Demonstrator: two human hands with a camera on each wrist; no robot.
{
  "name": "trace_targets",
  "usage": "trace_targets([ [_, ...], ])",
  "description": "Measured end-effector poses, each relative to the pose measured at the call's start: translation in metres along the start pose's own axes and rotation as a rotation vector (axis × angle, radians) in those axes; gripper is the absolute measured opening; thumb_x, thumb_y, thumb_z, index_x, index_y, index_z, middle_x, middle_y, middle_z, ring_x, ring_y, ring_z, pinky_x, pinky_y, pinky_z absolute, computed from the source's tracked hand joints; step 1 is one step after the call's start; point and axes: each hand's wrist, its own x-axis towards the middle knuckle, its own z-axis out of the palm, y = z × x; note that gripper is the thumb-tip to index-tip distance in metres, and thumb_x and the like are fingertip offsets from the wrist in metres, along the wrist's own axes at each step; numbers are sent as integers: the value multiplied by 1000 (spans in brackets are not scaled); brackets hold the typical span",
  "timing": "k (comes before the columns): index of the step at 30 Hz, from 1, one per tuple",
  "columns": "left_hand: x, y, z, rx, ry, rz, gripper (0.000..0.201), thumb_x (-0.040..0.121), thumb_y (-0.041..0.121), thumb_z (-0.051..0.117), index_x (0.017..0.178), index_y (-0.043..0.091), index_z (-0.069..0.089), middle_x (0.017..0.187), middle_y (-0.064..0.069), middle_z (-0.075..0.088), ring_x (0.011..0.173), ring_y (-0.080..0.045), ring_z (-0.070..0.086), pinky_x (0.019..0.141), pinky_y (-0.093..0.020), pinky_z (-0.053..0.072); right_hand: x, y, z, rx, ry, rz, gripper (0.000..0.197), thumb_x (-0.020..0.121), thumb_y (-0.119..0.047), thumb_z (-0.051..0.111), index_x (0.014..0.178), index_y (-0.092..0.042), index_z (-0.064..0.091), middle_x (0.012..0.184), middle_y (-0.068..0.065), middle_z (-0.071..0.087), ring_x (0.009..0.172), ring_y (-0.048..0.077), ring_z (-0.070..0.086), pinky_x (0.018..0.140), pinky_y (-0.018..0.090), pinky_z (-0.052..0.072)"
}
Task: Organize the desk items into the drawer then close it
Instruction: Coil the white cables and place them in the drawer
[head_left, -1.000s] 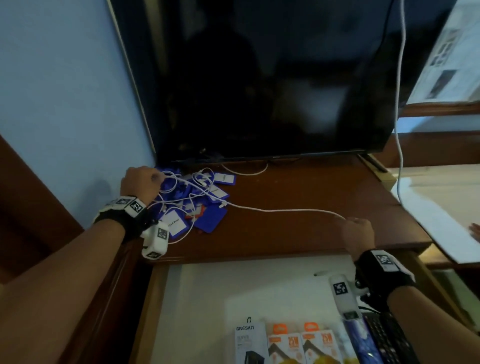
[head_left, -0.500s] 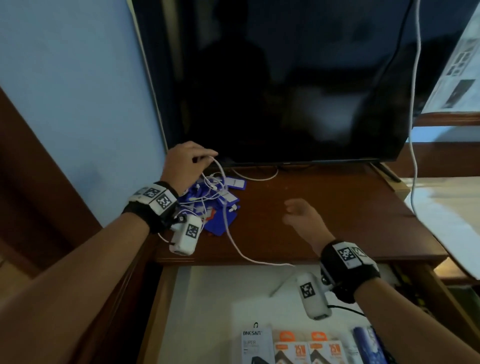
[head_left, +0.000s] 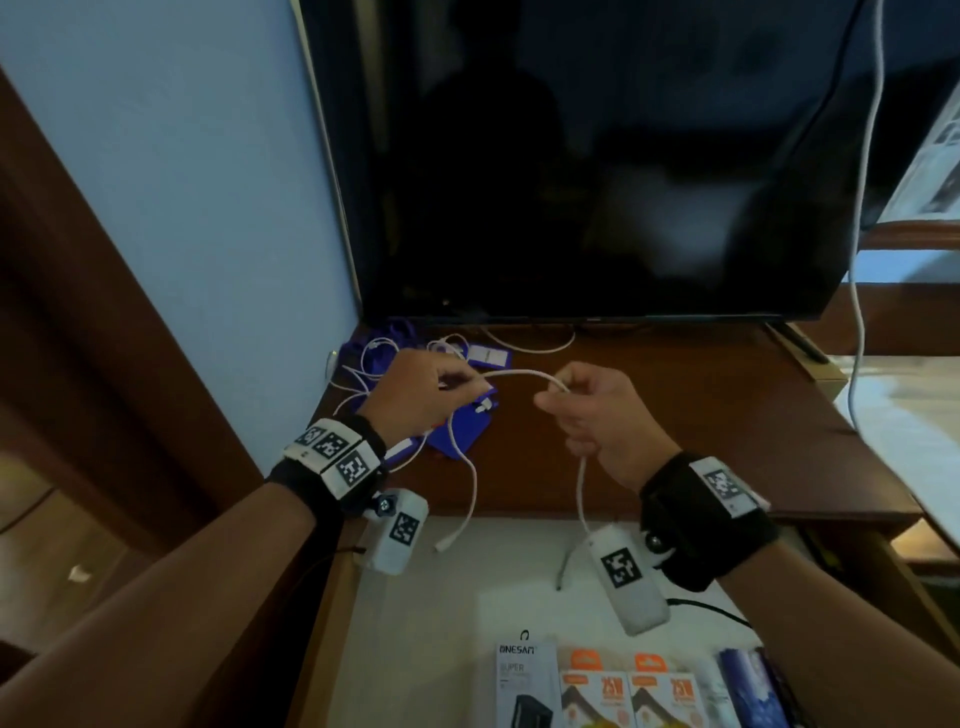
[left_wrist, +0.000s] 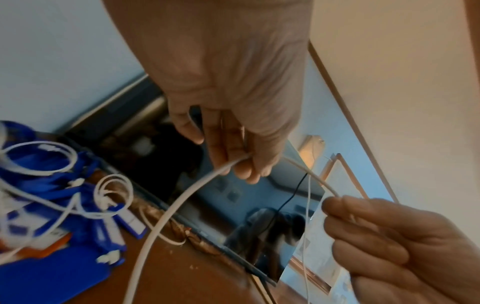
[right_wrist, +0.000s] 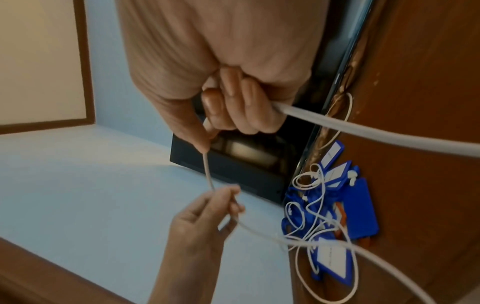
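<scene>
Where cable (head_left: 519, 373) enters fists, ends hidden

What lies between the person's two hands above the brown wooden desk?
A short arc of thick white cable spans from the left hand to the right hand, each gripping it; clearest in the head view.

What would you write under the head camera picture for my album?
Both hands, left hand and right hand, hold a white cable above the desk and open drawer.
</scene>
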Motion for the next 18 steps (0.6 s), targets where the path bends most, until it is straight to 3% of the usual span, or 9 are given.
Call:
trace_targets([
  [2, -17, -9, 5, 22, -121, -128, 12, 88, 23, 68, 87, 14, 75, 77, 5, 71, 71, -3, 63, 71, -23, 51, -5, 6, -17, -1, 37, 10, 19, 88, -8, 64, 73, -13, 55, 50, -4, 35, 39, 8, 24, 35, 18, 23],
  [6, -55, -34, 16, 71, -289, -317, 12, 90, 29, 63, 84, 24, 72, 74, 9, 68, 72, -1, 61, 71, -20, 46, -12, 9, -51, 32, 189, -20, 16, 82, -8, 69, 70, -12, 59, 53, 3, 34, 44, 13, 24, 38, 20, 19],
  [10, -81, -56, 18, -80, -178, -454, 23, 98, 21, 51, 85, 19, 70, 67, 1, 63, 69, -9, 60, 74, -22, 48, -11, 3, -77, -6, 296, -43, 13, 85, -6, 67, 75, -10, 59, 58, 5, 39, 47, 14, 27, 39, 23, 20],
  [13, -88, -59, 10, -170, -78, -535, 28, 101, 14, 43, 87, 6, 66, 67, -10, 56, 70, -19, 58, 60, -9, 46, -4, 12, -87, -105, 370, -29, 21, 83, -3, 69, 72, -14, 56, 56, 4, 41, 46, 14, 29, 38, 21, 20],
  [18, -92, -62, -5, -296, 88, -625, 32, 103, 16, 39, 84, 5, 63, 57, -5, 43, 63, -21, 54, 58, -15, 45, -2, 36, -95, -231, 403, 15, 20, 81, -11, 74, 70, -15, 58, 55, 1, 52, 47, 13, 39, 42, 23, 29],
])
